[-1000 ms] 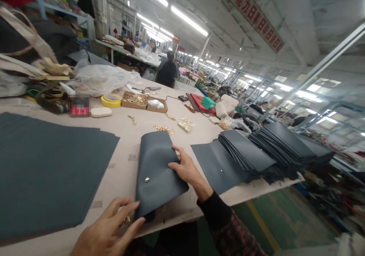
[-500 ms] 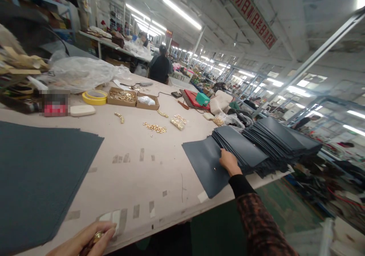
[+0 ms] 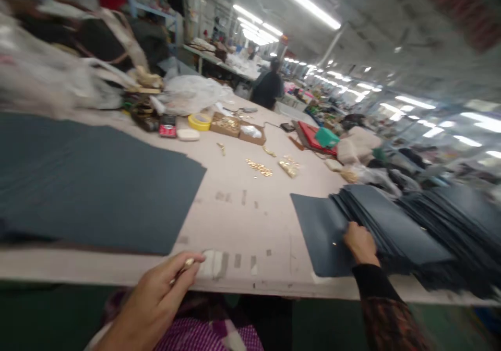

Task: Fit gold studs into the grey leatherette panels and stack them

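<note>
My left hand [image 3: 172,283] is at the table's near edge, fingers curled around small gold metal pieces [image 3: 188,263], partly hidden in the grip. My right hand [image 3: 360,242] rests, fingers closed, on a dark grey-blue leather-like panel [image 3: 323,231] with a small gold fitting [image 3: 334,243] on it. The fingertips are hidden, but they seem to grip the panel. Right beside it lies a fanned stack of similar panels [image 3: 395,215]. A broad pile of dark sheets [image 3: 97,184] covers the table's left side.
Loose gold hardware [image 3: 258,167] and a small bag of gold pieces [image 3: 288,166] lie mid-table. Behind are cardboard boxes [image 3: 225,125], yellow tape [image 3: 199,121] and plastic wrap [image 3: 195,93]. A red folder [image 3: 311,136] lies farther right. A person [image 3: 268,86] is in the background.
The view has swung left, so the table sits farther right in the picture, and more of the left sheet pile shows. My right hand stays on the panel; my left still holds gold pieces.
</note>
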`<state>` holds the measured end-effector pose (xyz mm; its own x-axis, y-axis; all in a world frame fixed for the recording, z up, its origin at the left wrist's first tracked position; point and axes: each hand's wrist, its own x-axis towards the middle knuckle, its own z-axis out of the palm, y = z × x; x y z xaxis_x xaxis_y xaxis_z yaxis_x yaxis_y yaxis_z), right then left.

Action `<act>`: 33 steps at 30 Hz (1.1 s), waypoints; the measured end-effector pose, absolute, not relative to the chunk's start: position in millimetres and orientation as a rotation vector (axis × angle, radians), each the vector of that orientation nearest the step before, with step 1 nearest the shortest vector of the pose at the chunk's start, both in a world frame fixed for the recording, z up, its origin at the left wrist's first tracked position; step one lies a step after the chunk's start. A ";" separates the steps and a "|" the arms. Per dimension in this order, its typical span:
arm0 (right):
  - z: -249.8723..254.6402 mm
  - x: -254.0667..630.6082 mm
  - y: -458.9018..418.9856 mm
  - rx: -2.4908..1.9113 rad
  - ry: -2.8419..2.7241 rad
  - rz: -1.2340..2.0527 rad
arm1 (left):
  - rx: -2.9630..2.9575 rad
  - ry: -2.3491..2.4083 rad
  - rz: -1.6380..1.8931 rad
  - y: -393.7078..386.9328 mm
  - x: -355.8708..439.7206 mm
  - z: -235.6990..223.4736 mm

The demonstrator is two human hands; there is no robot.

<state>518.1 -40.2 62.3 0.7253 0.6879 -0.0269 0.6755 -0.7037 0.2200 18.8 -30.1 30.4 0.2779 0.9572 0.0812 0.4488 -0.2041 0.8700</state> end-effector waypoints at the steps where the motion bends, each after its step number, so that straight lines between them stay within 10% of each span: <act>1: 59.3 511.7 -35.4 2.678 1.180 0.155 | 1.757 1.266 0.809 -31.1 19.7 40.6; 4: 46.7 469.1 -9.5 2.715 1.683 0.227 | 1.743 1.238 0.793 -29.1 17.9 53.8; 9: 53.5 306.6 6.7 2.482 2.558 -0.990 | 1.885 1.307 0.889 -31.6 7.4 44.7; 13: 73.1 187.9 -4.7 1.945 2.918 -1.369 | 2.036 1.466 0.901 -32.5 -0.9 37.1; 33: 65.1 99.0 7.1 1.861 2.919 -1.439 | 1.885 1.635 1.006 -31.6 -31.6 16.4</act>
